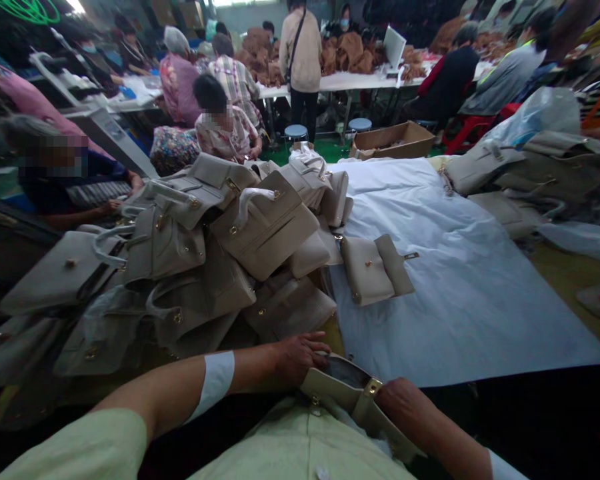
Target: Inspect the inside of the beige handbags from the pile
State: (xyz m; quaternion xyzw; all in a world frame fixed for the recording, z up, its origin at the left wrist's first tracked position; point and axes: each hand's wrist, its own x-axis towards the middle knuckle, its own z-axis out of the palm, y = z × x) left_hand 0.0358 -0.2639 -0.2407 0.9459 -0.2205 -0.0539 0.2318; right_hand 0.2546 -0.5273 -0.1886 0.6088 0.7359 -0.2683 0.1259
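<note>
A beige handbag (pixel 350 393) with a gold clasp lies close to my body at the table's near edge. My left hand (pixel 300 357) rests on its left end, fingers over the opening. My right hand (pixel 405 403) grips its right side by the flap strap. A big heap of the same beige handbags (pixel 205 253) is piled to my left. One handbag (pixel 375 267) lies apart on the white sheet (pixel 460 287) ahead of me.
More beige bags (pixel 520 173) are stacked at the far right, beside a plastic bag (pixel 535 113). A cardboard box (pixel 393 140) stands beyond the sheet. Several seated and standing people work at tables at the back and to the left.
</note>
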